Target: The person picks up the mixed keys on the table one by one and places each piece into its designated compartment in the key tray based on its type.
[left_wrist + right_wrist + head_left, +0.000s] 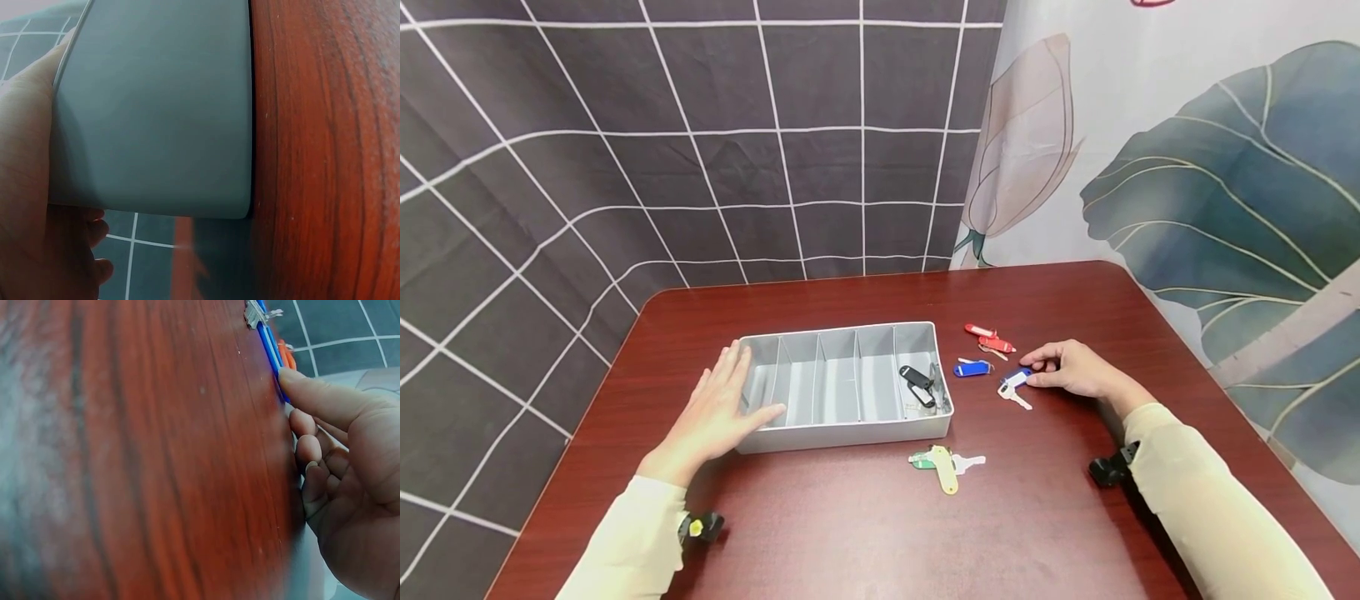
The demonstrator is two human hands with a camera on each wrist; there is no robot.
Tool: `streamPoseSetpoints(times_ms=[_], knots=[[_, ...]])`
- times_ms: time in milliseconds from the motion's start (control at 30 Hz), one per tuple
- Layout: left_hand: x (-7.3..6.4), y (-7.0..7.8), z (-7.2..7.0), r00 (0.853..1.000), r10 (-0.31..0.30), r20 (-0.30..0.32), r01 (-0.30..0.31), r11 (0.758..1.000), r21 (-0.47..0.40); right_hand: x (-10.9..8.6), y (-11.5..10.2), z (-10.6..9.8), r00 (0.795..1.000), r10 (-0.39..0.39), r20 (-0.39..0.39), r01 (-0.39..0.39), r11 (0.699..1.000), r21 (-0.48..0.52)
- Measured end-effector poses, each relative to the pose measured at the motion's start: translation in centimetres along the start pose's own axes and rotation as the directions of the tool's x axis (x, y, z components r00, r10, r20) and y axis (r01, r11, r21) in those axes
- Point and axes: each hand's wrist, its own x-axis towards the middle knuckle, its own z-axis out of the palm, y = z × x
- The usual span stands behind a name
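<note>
My left hand (715, 408) rests at the left end of a grey divided tray (842, 433), its fingers straight along the side and the thumb over the front rim. In the left wrist view the tray wall (156, 112) stands beside that hand (25, 137). My right hand (1075, 369) pinches the edge of a blue key tag (1017, 378) lying on the table, with a silver key (1017, 397) attached. The right wrist view has the thumb of this hand (350, 444) on the blue tag (270, 347); its other fingertips are partly hidden.
Black key tags (915, 376) with keys lie in the tray's rightmost compartment. Right of the tray are another blue tag (973, 368) and two red tags (996, 344). A yellow tag (946, 471) and a green tag (922, 461) with keys lie in front. Curtains (775, 167) hang behind the table.
</note>
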Motion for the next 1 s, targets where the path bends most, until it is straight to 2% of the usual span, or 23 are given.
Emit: streamPoseSetpoints(times_ms=[367, 800, 1000], knots=[[0.04, 0.05, -0.15, 1.0, 0.004, 0.008, -0.004, 1.0, -0.008, 0.15, -0.06, 0.12, 1.0, -0.001, -0.021, 0.001, 1.0, -0.005], [0.07, 0.09, -0.23, 0.999, -0.009, 0.031, 0.01, 1.0, -0.013, 0.19, -0.2, 0.03, 1.0, 0.012, 0.011, -0.012, 1.0, -0.011], [0.06, 0.01, -0.1, 1.0, -0.006, 0.026, 0.006, 1.0, -0.008, 0.04, -0.2, 0.08, 1.0, 0.014, 0.011, -0.014, 1.0, 0.021]])
